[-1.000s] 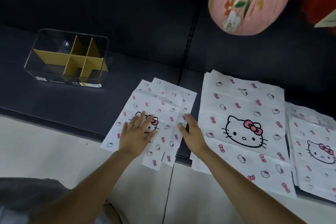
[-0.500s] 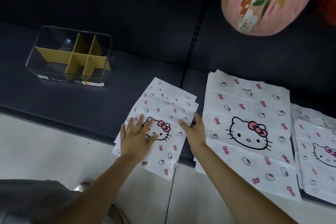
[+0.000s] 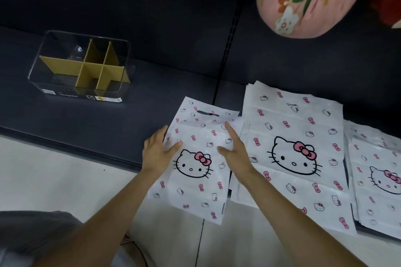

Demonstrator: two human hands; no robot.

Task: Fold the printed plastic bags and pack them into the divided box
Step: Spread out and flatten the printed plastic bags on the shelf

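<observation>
Since the earlier frame the bag [image 3: 196, 158] has shifted right, beside the stack [image 3: 293, 147]. Left hand [image 3: 155, 151] and right hand [image 3: 235, 151] press it, fingers straight — folding pending; box [image 3: 81, 67] well apart on the shelf.

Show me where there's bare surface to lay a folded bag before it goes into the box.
Bare dark surface lies between the divided box and the bag being handled, and behind that bag toward the back wall. The right side is crowded: the big stack and the far-right stack overlap. Left hand and right hand flank the bag.
</observation>
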